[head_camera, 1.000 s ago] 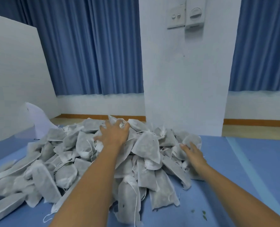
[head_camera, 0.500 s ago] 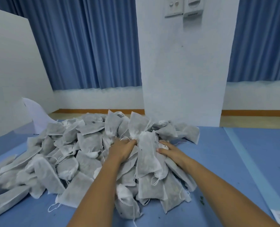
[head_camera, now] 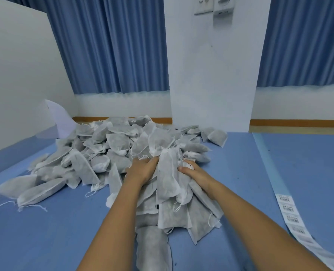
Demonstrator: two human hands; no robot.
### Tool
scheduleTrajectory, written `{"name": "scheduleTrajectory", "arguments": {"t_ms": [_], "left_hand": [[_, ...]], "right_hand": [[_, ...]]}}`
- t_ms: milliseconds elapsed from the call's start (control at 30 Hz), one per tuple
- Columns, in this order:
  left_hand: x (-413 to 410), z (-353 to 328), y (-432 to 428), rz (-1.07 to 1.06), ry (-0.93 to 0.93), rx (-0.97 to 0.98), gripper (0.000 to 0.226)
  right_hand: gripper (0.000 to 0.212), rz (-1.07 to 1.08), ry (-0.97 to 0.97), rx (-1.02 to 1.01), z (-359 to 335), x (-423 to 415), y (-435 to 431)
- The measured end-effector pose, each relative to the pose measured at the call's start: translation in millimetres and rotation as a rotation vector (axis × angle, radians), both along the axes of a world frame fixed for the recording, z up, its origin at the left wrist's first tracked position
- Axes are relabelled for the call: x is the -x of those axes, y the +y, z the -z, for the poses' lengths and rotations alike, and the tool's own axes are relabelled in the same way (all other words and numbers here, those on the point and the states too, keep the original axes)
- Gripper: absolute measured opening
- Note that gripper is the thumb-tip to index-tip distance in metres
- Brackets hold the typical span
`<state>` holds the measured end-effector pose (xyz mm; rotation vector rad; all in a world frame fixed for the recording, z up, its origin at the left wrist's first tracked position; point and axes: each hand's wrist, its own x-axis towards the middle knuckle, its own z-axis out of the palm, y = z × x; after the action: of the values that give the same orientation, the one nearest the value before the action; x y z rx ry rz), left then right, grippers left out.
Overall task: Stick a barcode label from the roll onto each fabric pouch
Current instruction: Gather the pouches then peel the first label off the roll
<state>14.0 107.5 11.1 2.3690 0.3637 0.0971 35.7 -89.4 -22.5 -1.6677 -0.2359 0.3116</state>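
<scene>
A big heap of grey-white fabric pouches [head_camera: 95, 153] with white drawstrings covers the blue table [head_camera: 45, 231]. A bunch of pouches [head_camera: 168, 184] lies nearest me, pressed between both hands. My left hand [head_camera: 140, 170] grips the bunch from its left side. My right hand [head_camera: 195, 174] grips it from the right, fingers curled into the fabric. A strip of barcode labels [head_camera: 291, 216] on its pale blue backing runs along the table at the right, apart from both hands.
A white pillar [head_camera: 211, 85] stands right behind the heap. A white board [head_camera: 15, 85] leans at the left with a curled white sheet [head_camera: 60, 122] beside it. Blue curtains hang behind.
Both hands came back from the top of the heap toward me and closed in on a bunch of pouches, dragging it nearer. The label strip has come into view at the right.
</scene>
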Motion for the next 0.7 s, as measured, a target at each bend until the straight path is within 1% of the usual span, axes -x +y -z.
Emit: {"name": "scheduleTrajectory", "arguments": {"t_ms": [33, 100, 200, 267, 300, 333, 367, 433, 500, 533, 567, 633, 700], "left_hand": [[7, 2, 0, -0.018, -0.004, -0.027, 0.086], [22, 7, 2, -0.042, 0.005, -0.104, 0.085], [35, 6, 6, -0.036, 0.003, -0.151, 0.063], [42, -2, 4, -0.078, -0.036, -0.193, 0.055], [45, -8, 1, -0.113, -0.084, -0.229, 0.051], [49, -13, -5, -0.145, -0.15, -0.263, 0.046], [54, -19, -12, -0.168, -0.217, -0.289, 0.043], [61, -25, -30, -0.165, -0.323, -0.299, 0.039], [64, -26, -46, -0.104, -0.343, -0.303, 0.039], [64, -24, -51, -0.079, -0.334, -0.314, 0.038], [65, -23, -56, -0.064, -0.323, -0.333, 0.037], [65, -18, -60, -0.055, -0.308, -0.379, 0.033], [67, -12, -61, -0.069, -0.345, -0.379, 0.03]], "right_hand": [[0.037, 0.007, 0.001, 0.007, 1, 7, 1], [0.046, 0.008, -0.005, 0.067, 1, 20, 1], [0.059, 0.039, -0.031, 0.237, -6, 34, -2], [0.056, 0.165, -0.126, 0.419, -15, 40, -1], [0.05, 0.25, -0.197, 0.481, -21, 43, 1], [0.043, 0.322, -0.269, 0.497, -26, 46, 5], [0.037, 0.364, -0.326, 0.477, -32, 50, 9], [0.027, 0.367, -0.397, 0.379, -41, 58, 16], [0.024, 0.335, -0.408, 0.217, -49, 70, 21], [0.027, 0.319, -0.407, 0.152, -53, 75, 23], [0.031, 0.286, -0.409, 0.134, -56, 80, 24], [0.037, 0.188, -0.388, 0.194, -58, 87, 28], [0.043, 0.136, -0.336, 0.196, -58, 91, 28]]}}
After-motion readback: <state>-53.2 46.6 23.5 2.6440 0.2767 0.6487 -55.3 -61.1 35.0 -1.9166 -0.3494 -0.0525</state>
